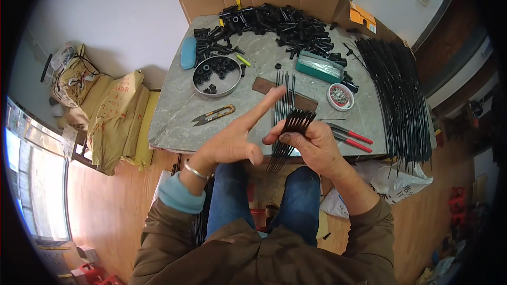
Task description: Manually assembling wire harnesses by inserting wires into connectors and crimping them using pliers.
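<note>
My right hand point(319, 150) is closed, thumb against fingers, around a fanned bunch of thin black rods point(297, 122). Their lower ends hang past the table's near edge, above my knees. My left hand point(232, 142) is beside it, holding nothing, with the index finger stretched out and the thumb apart. Just beyond both hands, several thin greyish rods point(280, 100) lie across a flat brown bar point(263, 85) on the table. The left index fingertip overlaps these rods in view; whether it touches them I cannot tell.
On the grey table point(174, 121) are scissors-like snips point(214, 115), a round tin point(196, 82) of black parts, red-handled pliers point(354, 140), a small white tub point(339, 96) and a green box point(319, 67). Black tubular parts point(280, 24) heap at the back; long black rods point(398, 100) lie right.
</note>
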A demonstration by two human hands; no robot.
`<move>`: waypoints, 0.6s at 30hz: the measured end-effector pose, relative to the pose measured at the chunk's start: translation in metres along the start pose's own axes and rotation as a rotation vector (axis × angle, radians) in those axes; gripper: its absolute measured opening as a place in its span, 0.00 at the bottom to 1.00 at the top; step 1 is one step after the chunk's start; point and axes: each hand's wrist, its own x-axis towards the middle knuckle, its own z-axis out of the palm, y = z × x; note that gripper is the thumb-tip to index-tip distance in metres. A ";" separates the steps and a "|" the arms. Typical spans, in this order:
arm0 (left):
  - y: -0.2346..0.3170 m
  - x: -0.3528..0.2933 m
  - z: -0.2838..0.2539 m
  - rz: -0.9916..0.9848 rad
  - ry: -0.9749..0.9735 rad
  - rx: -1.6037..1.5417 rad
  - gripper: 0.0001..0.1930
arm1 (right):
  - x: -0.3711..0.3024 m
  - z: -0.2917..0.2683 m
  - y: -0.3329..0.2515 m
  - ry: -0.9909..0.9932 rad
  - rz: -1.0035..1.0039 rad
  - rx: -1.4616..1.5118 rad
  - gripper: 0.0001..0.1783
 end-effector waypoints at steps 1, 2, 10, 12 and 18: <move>0.012 0.007 0.007 0.006 -0.002 0.002 0.49 | 0.000 -0.001 0.000 0.000 0.000 0.010 0.11; 0.021 0.018 0.018 -0.056 -0.005 0.037 0.38 | -0.003 -0.007 0.005 0.023 -0.034 -0.096 0.11; 0.027 0.028 0.040 -0.101 0.214 0.163 0.10 | 0.053 -0.104 0.001 -0.314 0.255 -0.365 0.14; 0.025 0.033 0.043 -0.081 0.187 0.109 0.11 | 0.087 -0.154 0.034 0.173 0.298 -0.578 0.12; 0.028 0.036 0.044 -0.070 0.178 0.208 0.10 | 0.130 -0.198 0.084 0.417 0.334 -1.371 0.10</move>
